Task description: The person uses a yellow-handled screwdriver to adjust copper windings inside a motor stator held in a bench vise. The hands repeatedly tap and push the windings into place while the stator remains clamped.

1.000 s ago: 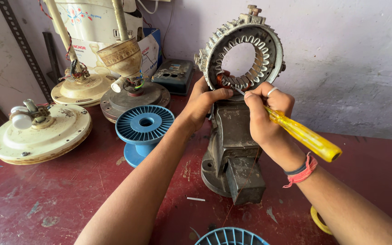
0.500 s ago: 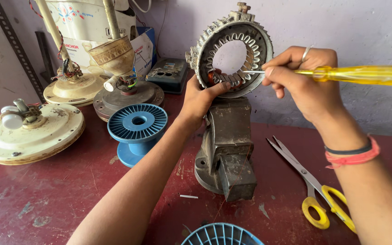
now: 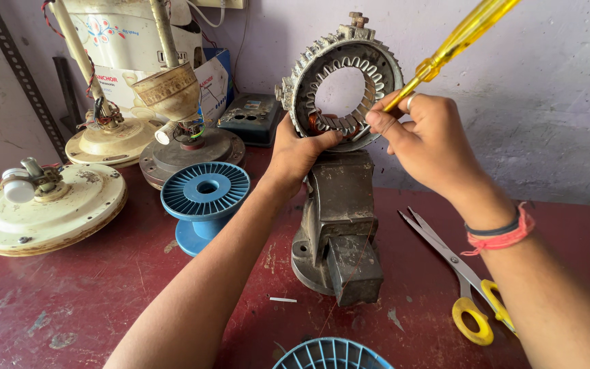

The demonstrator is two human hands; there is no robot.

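A person's two bare hands work at a ring-shaped motor stator (image 3: 347, 82) standing upright in the jaws of a grey bench vise (image 3: 339, 222) at the middle of a worn red workbench (image 3: 69, 307). The left hand (image 3: 298, 152), at about 8 o'clock on the ring, closes on its lower rim, thumb laid across the slotted inner edge where copper winding shows. The right hand (image 3: 431, 140), at about 4 o'clock, pinches a yellow-handled screwdriver (image 3: 462, 37) between thumb and curled fingers, the handle slanting away toward 1 o'clock; the tip is hidden behind the fingers. A red and black band circles the right wrist.

At 9 o'clock from the vise stands a blue plastic spool (image 3: 205, 198), near but not touching it. Beyond it, toward 10 o'clock, sit cream-coloured ceiling fan housings (image 3: 49, 212) with downrods and loose wires, in front of a printed carton. A grey switch box (image 3: 254, 119) rests against the wall just left of the stator. Yellow-handled scissors (image 3: 462, 287) lie closed at 4 o'clock from the vise, under the right forearm. A second blue spool (image 3: 332, 354) shows at the bottom edge.
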